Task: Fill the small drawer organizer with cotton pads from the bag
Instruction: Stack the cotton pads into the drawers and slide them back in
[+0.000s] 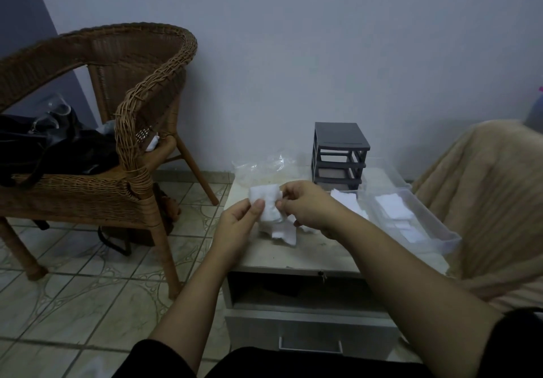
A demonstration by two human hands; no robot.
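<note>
A small bunch of white cotton pads (269, 204) is held up between both hands above the table (293, 255). The bunch is pinched by the left hand (238, 226) at its lower left edge, thumb on the near face. Its right edge is gripped by the curled fingers of the right hand (308, 205). Neither hand is free. Just beneath the held bunch, a few loose pads (283, 235) are seen near the tabletop (whether they hang from the bunch or lie flat cannot be told).

Behind the hands, a crumpled clear plastic bag (261, 167) is spread on the far left part of the table. To its right, a dark grey drawer organizer (340, 142) is stood upright near the wall, with its top slot seen open. A pile of pads (348, 202) is laid on the table just in front of it. Further right, a clear tray (446, 242) is set along the table's right side, and a layer of white pads (393, 210) is seen inside it.

To the left of the table, a wicker chair (141, 83) is placed on the tiled floor (88, 289), and a black bag (58, 148) is laid on its seat. On the right, a beige blanket (484, 201) is draped beside the table.
</note>
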